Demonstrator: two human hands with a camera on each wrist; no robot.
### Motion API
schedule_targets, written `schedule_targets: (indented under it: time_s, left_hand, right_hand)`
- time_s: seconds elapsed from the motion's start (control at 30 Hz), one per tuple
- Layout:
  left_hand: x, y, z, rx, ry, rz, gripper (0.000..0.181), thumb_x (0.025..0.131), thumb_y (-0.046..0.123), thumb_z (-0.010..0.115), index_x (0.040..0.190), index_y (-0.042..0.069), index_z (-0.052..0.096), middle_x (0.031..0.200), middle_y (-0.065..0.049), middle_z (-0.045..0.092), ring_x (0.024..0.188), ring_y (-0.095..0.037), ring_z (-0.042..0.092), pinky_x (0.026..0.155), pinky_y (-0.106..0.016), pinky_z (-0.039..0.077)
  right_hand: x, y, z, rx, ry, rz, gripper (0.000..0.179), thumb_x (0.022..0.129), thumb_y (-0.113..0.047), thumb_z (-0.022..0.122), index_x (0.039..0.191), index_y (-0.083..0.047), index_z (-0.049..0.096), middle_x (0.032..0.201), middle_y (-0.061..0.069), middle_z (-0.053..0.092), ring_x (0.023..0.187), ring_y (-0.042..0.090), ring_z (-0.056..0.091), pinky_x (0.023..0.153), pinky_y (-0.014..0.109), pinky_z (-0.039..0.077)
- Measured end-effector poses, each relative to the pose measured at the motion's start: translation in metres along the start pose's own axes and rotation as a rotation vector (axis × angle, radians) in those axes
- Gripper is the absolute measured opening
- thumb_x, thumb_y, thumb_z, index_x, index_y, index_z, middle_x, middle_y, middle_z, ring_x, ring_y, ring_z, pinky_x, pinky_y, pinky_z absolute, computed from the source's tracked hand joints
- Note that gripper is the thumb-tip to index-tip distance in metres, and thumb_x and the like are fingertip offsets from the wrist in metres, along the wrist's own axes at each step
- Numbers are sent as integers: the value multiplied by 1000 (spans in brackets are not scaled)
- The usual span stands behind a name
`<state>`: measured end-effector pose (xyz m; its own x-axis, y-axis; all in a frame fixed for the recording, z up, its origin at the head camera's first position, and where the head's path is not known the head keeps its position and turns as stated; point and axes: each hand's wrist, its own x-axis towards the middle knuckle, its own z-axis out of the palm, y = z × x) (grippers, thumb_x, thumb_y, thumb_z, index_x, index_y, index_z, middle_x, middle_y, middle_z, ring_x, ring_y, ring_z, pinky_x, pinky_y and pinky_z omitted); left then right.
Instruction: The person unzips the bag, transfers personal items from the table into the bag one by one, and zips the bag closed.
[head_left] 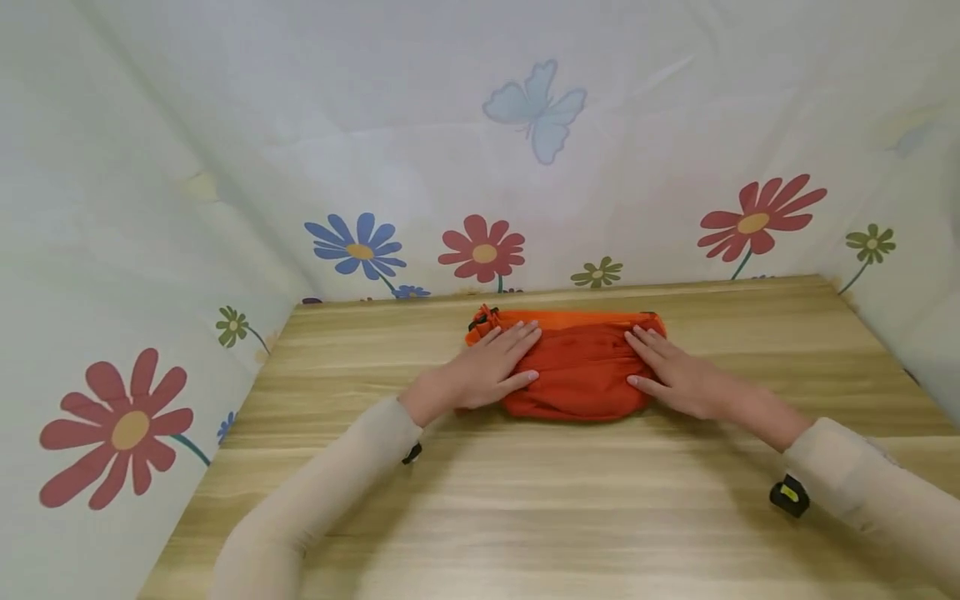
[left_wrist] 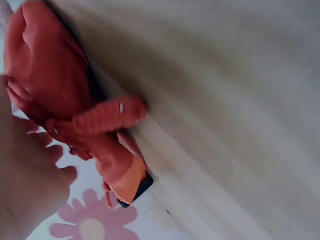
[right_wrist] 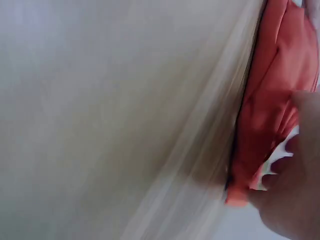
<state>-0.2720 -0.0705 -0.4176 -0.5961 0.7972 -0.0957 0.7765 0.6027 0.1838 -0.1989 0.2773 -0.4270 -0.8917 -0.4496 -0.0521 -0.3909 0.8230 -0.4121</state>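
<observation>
A soft red fabric bag [head_left: 577, 375] lies wide and low on the wooden table, its cloth wrinkled. Bright orange fabric shows along its far edge, with cords and a black fitting at the far left corner. My left hand [head_left: 487, 364] rests on the bag's left end, fingers extended. On the right end lies my right hand [head_left: 684, 377], its fingers also straight. In the left wrist view, a ribbed red strip [left_wrist: 110, 116] sticks out from the bag near my left hand. The right wrist view shows my right fingers against the bag's red cloth [right_wrist: 265, 95].
The wooden tabletop [head_left: 525, 517] extends in front of the bag and to both sides. Behind it hangs a pale curtain [head_left: 420, 158] printed with flowers and a butterfly, and it continues along the left and right sides. Black wrist devices [head_left: 790, 496] sit under both sleeves.
</observation>
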Motion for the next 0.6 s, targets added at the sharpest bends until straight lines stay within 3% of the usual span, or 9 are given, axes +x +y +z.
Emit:
schedule_targets:
  time_s: [0.13, 0.23, 0.43, 0.6]
  left_hand:
    - [-14, 13, 13, 83, 37, 31, 96, 98, 72, 37, 165, 15, -2, 171, 1, -6, 158, -22, -1, 126, -47, 7]
    - [-18, 21, 19, 93, 36, 25, 99, 99, 67, 44, 164, 13, -9, 171, -3, -9, 158, -22, -3, 126, -45, 10]
    - [-16, 26, 13, 106, -41, -19, 99, 103, 40, 57, 161, 9, -17, 171, -6, -9, 157, -23, -5, 126, -42, 12]
    - [-18, 26, 8, 160, -94, -47, 101, 103, 44, 54, 159, 11, -23, 170, -5, -15, 157, -23, -10, 126, -44, 9]
  right_hand:
    - [-7, -18, 11, -58, 24, -72, 96, 98, -63, 53, 165, -8, 12, 170, 17, 9, 155, 42, 10, 120, 62, 21]
    - [-8, -26, 19, -96, 44, -107, 99, 97, -63, 56, 164, -7, 9, 170, 18, 9, 155, 42, 10, 120, 61, 20]
    - [-2, -15, 17, -148, 80, -133, 79, 104, -30, 59, 161, 3, 16, 166, 26, 16, 151, 47, 19, 118, 60, 27]
    - [1, -2, 12, -173, 41, -145, 77, 104, -23, 58, 160, 6, 14, 165, 29, 12, 151, 49, 18, 117, 60, 28]
